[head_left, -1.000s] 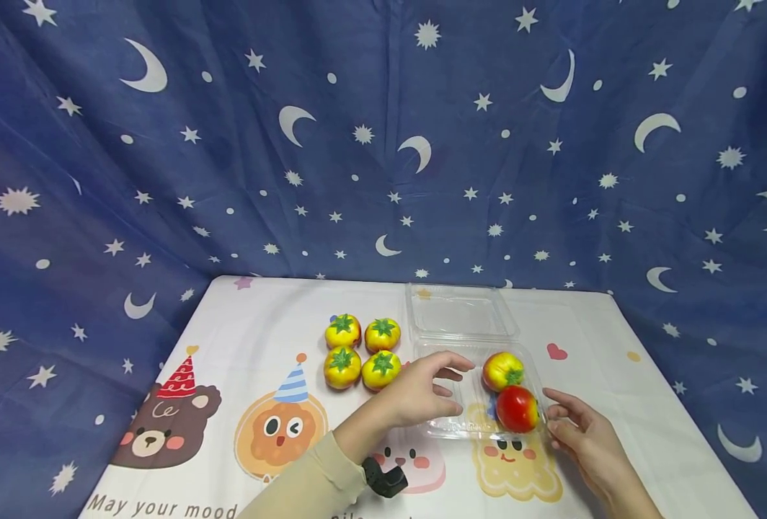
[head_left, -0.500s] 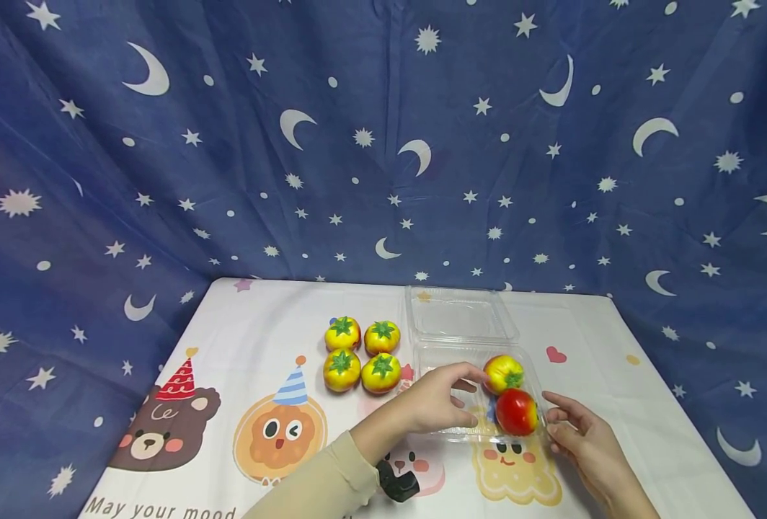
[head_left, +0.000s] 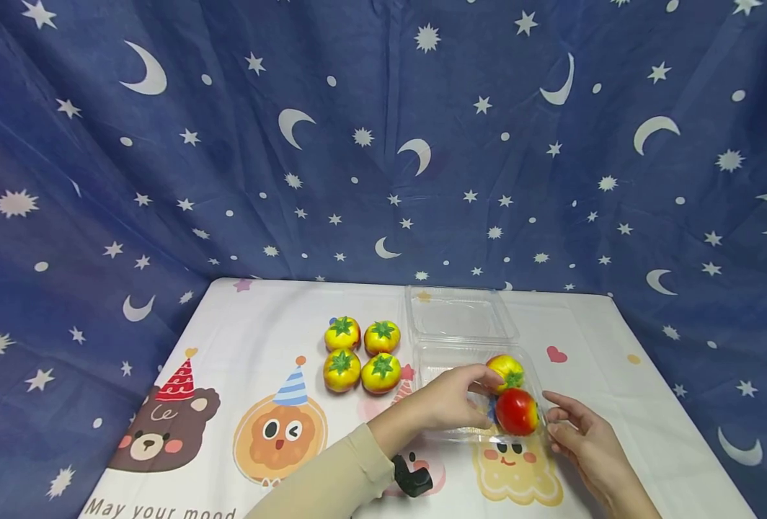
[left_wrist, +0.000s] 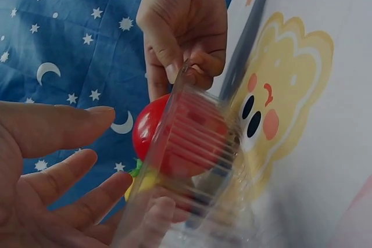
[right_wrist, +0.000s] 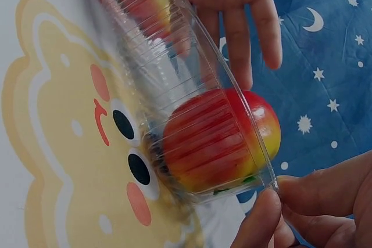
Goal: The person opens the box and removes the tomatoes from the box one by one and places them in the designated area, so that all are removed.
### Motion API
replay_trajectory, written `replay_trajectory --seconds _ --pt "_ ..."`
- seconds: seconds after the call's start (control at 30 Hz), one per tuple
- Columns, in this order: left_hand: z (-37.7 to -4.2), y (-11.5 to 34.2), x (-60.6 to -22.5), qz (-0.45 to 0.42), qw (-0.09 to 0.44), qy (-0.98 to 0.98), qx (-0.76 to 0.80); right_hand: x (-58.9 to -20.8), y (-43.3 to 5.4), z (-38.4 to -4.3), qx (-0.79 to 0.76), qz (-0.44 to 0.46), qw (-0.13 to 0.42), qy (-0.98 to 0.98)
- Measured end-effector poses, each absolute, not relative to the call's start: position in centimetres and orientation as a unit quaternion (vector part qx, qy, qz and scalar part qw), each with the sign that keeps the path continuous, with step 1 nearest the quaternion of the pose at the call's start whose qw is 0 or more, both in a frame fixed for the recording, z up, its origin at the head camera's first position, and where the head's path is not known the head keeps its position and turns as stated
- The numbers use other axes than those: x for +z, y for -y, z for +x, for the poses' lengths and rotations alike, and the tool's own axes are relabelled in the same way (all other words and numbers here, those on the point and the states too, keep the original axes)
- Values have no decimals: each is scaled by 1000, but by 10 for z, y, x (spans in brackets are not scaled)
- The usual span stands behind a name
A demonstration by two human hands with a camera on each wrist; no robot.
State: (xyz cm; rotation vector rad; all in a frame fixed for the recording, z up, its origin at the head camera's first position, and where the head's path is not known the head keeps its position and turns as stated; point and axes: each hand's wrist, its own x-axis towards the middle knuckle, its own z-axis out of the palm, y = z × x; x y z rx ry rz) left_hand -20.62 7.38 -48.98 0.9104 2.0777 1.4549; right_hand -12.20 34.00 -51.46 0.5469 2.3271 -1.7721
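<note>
A clear plastic clamshell box [head_left: 442,375] lies on the table with its lid [head_left: 458,317] folded back. Two tomatoes sit at the right side of its tray: a yellow-and-red one [head_left: 505,369] behind and a redder one [head_left: 516,411] in front, lying on its side. My left hand [head_left: 458,395] reaches over the tray, fingers spread and slightly bent, its fingertips at the yellow-and-red tomato; whether they touch it I cannot tell. At the box's right rim, my right hand [head_left: 587,440] pinches the edge between thumb and forefinger, plain in the right wrist view beside the redder tomato [right_wrist: 221,140].
Left of the box, several yellow tomatoes with green leafy tops [head_left: 361,353] stand in a close group. The white tablecloth [head_left: 617,346] carries printed cartoon figures. A blue star-and-moon curtain [head_left: 331,158] hangs behind and at both sides.
My left hand has moved right across the tray, up to the tomatoes. The yellow-and-red tomato has shifted very slightly right. My right hand stays at the box's rim.
</note>
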Motion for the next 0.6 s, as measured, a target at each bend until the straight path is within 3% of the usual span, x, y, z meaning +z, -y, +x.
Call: replay_trajectory --seconds 0.6 --pt "-203 -100 -494 320 181 -807 461 -515 -343 -121 -601 176 80 -775"
